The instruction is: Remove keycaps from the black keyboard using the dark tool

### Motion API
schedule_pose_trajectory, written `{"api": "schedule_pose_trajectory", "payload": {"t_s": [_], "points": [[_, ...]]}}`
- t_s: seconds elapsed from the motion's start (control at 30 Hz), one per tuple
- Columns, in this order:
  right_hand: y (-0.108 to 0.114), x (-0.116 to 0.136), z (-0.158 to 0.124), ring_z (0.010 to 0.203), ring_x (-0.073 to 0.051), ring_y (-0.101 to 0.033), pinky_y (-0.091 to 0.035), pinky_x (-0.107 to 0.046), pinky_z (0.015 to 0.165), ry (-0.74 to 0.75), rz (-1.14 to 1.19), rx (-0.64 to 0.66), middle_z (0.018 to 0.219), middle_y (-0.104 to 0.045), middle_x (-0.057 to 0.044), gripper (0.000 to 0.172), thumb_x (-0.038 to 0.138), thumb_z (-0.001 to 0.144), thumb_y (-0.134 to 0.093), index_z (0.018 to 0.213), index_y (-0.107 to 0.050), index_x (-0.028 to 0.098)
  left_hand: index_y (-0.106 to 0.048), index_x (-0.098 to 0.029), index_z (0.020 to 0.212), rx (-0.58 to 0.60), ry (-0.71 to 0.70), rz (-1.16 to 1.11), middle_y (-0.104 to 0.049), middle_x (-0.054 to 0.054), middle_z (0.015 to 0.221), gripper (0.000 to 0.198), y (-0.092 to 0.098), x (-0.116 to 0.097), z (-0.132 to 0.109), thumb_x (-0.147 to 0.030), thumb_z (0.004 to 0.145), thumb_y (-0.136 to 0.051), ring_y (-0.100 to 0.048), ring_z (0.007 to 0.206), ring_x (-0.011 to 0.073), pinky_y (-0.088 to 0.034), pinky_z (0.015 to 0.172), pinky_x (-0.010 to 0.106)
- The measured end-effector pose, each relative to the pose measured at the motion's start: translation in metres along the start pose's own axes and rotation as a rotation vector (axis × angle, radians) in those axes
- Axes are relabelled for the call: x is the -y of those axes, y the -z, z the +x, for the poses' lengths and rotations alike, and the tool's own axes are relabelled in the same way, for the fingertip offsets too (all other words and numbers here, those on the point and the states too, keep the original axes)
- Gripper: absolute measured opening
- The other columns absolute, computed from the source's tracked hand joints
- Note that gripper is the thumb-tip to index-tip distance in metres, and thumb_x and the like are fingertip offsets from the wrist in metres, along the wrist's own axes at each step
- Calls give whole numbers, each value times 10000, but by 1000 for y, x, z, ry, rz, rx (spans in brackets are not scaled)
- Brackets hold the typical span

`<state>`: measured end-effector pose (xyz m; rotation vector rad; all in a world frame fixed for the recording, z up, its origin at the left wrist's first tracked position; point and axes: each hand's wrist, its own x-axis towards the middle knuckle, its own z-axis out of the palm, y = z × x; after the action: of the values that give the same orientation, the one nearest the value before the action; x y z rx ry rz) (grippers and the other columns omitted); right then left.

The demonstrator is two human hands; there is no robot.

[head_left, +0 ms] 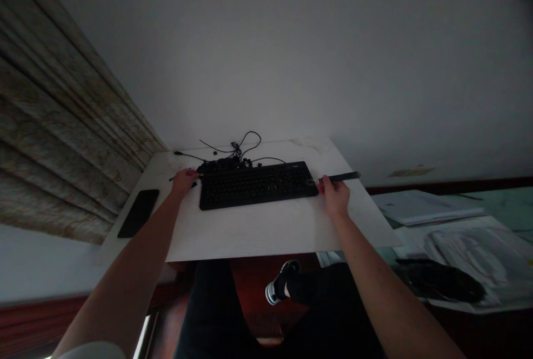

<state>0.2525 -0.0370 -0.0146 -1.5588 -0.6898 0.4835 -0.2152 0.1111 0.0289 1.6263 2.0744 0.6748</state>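
A black keyboard [258, 187] lies on a white board [258, 237], and my hands are at its two ends. My right hand [335, 195] grips a black bar [341, 177] that sticks out to the right, just past the keyboard's right end. My left hand [184, 182] is against the keyboard's left end, with a thin dark stick [175, 178] poking out from its fingers. A tangle of black cables [235, 150] lies behind the keyboard, and part of it meets the keyboard's far edge.
A black phone [138, 213] lies face up left of my left arm. A pleated curtain [54, 125] hangs at the left, with a wall beyond the board. Papers [428, 208] and a dark bundle [439, 281] lie on a lower surface at the right. My legs and a sneaker [283, 281] show below.
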Motion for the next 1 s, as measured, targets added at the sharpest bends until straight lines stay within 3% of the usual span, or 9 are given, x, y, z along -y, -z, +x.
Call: {"api": "schedule_pose_trajectory", "payload": {"t_s": [0.13,0.23,0.37,0.43,0.57,0.73,0.87,1.0], "points": [[0,-1,0,543,-197,-649,-547,-325,549,-10,-20,-19,619,-685,-62,476,630,745,-688,796,-654,159,-712,-143,1022,-19,-13,8,-752,97,952,236,2,-1,-4,-282,855,-619,-682,904,227,-507,851,334],[0,-2,0,547,-198,-650,-548,-325,554,2,-31,-17,622,-687,-64,482,637,754,-678,795,-657,157,-668,-141,1119,-151,-64,48,-723,122,1082,287,4,-7,-12,-270,921,-504,-654,1016,243,-483,943,368],[-1,-3,1,543,-196,-643,-540,-324,554,11,-46,-35,620,-684,-62,470,630,763,-668,779,-652,161,-622,-139,1180,-323,-292,91,-651,152,1199,313,-10,-38,-35,-207,931,-446,-605,1119,260,-450,1019,402],[-1,-3,1,554,-199,-650,-543,-325,562,19,-51,-41,629,-689,-66,469,628,768,-662,780,-653,160,-630,-162,1148,-275,-481,78,-651,133,1172,281,-28,-65,-57,-188,924,-461,-584,1154,263,-433,1049,411],[0,-3,1,571,-200,-662,-552,-326,574,22,-40,-50,653,-702,-76,481,634,756,-671,786,-662,155,-622,-205,1172,-39,-809,25,-643,97,1184,279,-83,-128,-111,-181,916,-515,-577,1162,238,-441,1045,387],[3,-3,3,524,-184,-638,-538,-312,540,6,56,-44,608,-676,-53,494,653,738,-681,777,-647,162,-604,-216,1210,203,-922,74,-644,87,1197,302,-154,-191,-160,-220,912,-557,-589,1141,242,-459,1018,391],[5,-7,6,540,-184,-642,-535,-310,547,2,53,-28,634,-687,-60,518,675,731,-678,783,-647,160,-592,-191,1231,211,-901,103,-654,106,1187,310,-185,-210,-173,-254,931,-550,-586,1135,263,-444,1024,414],[4,-8,6,566,-188,-652,-546,-316,567,-9,62,5,660,-697,-64,521,670,710,-703,803,-650,161,-557,-168,1286,185,-910,118,-652,113,1208,351,-193,-208,-175,-309,968,-514,-578,1143,271,-425,1037,425]]}}
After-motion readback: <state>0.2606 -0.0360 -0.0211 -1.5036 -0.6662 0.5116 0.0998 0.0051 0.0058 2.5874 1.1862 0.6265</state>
